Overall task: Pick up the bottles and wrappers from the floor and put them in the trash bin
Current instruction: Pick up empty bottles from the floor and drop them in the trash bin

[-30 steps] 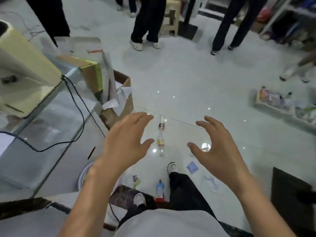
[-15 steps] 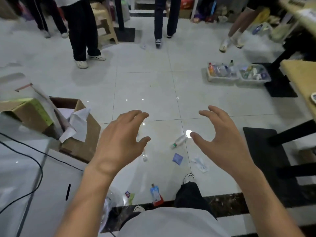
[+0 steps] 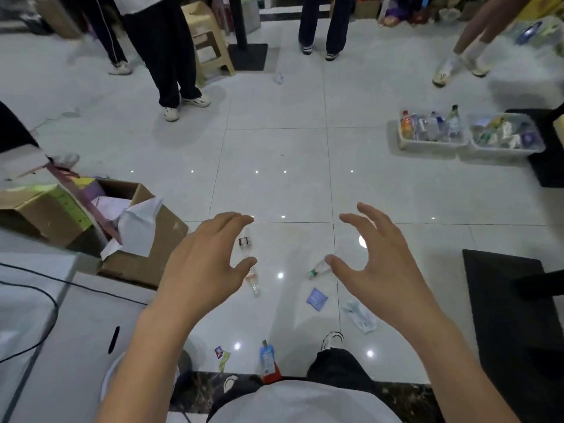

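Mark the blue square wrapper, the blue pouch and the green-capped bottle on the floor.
blue square wrapper (image 3: 316, 298): head view, middle of its flat face.
blue pouch (image 3: 267, 357): head view, middle of its printed front.
green-capped bottle (image 3: 319, 268): head view, clear body just past the cap.

An open brown cardboard box (image 3: 146, 264) stuffed with white paper (image 3: 139, 230) is seen at the left. A beige plastic stool (image 3: 209, 41) is placed farther back. A black rectangular mat (image 3: 503, 303) is laid at the right.

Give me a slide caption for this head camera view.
Left hand and right hand hover open and empty above a green-capped bottle and blue wrapper on the tiled floor.
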The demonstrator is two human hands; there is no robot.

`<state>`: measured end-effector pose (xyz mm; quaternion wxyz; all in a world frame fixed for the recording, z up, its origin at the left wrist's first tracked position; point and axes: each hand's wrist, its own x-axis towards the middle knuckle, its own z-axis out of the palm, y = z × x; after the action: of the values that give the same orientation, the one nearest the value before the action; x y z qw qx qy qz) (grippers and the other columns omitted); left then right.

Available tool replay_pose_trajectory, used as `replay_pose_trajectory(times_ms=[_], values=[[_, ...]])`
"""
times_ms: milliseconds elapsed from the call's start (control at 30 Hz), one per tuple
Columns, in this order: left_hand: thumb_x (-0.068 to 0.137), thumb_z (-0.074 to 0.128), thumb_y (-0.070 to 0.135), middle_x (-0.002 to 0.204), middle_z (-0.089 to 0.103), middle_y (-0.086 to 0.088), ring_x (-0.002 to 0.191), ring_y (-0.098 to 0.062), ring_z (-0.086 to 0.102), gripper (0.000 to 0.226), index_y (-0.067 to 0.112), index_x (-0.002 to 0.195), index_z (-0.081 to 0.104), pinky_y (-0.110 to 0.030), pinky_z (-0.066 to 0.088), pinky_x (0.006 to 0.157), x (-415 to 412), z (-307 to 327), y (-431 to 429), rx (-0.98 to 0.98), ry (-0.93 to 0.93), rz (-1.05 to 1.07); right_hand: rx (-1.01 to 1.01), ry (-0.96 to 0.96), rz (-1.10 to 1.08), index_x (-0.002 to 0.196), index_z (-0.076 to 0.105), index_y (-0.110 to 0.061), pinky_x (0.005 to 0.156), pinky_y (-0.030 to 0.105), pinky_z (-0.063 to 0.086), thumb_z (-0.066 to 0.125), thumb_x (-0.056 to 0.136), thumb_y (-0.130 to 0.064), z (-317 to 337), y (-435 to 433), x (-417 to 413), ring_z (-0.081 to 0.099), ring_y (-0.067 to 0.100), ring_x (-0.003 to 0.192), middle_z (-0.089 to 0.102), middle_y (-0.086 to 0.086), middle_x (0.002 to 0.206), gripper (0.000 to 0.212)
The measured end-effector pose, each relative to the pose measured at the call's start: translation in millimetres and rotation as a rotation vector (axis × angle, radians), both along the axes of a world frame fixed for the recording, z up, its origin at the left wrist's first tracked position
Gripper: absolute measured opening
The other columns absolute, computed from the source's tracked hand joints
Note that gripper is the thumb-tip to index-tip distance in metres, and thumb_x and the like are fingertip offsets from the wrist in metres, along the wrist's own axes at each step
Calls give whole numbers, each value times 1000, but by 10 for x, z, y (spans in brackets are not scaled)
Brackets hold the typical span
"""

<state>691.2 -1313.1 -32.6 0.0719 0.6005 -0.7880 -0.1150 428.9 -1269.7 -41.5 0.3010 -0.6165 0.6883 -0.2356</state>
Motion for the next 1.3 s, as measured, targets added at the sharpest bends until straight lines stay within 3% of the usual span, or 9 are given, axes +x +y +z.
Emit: replay_pose_trajectory(times_ms=[233,400,533,633,800,1033,1167,1300], values=[[86,69,45,143,46,22,125,-9,51,60,38,140,43,-28,41,74,-195,29,-102,21,-37,176,53,-7,185,145,39,-46,103,22,27,68,89,-47,-41,-458,-242,13,-2,147,12,-27,159,63],[86,69,44,142,46,22,118,-10,54,58,38,139,45,-31,48,79,-53,70,-48,48,-12,290,48,-32,292,143,40,-48,108,28,35,68,89,-48,-72,-758,-41,13,-1,147,12,-29,159,62],[86,70,45,142,46,23,125,-9,51,59,39,139,45,-40,52,92,153,81,-56,46,4,362,62,-48,368,144,39,-47,110,29,36,68,89,-48,-95,-972,238,11,-2,147,12,-29,159,62],[87,70,45,143,45,24,126,-8,50,59,39,140,45,-39,52,93,409,70,-192,41,25,390,52,-54,411,143,40,-47,112,31,37,68,88,-48,-109,-1195,531,11,-3,146,12,-27,159,62],[86,70,46,142,44,24,124,-10,50,63,39,141,40,-38,54,84,1012,3,-732,17,-7,363,2,-18,424,143,41,-46,107,26,31,69,88,-46,-129,-1680,1186,12,-1,147,13,-25,160,62],[89,68,42,148,42,20,133,-6,42,62,35,144,42,-34,41,94,1945,-150,-1640,40,68,266,48,51,413,145,39,-45,112,31,32,69,88,-47,-226,-2379,2272,13,2,147,13,-23,161,65],[87,72,38,146,46,16,131,-11,47,61,32,142,46,-32,45,90,2396,-341,-2079,81,118,232,66,55,352,143,40,-47,104,26,34,69,88,-45,-329,-2687,2713,16,0,146,15,-28,158,62],[87,72,39,149,45,13,137,-13,42,64,30,145,45,-28,38,101,2630,-668,-2501,110,112,195,64,50,300,140,42,-47,99,21,29,69,89,-42,-519,-2947,2946,18,-4,144,18,-30,155,58]])
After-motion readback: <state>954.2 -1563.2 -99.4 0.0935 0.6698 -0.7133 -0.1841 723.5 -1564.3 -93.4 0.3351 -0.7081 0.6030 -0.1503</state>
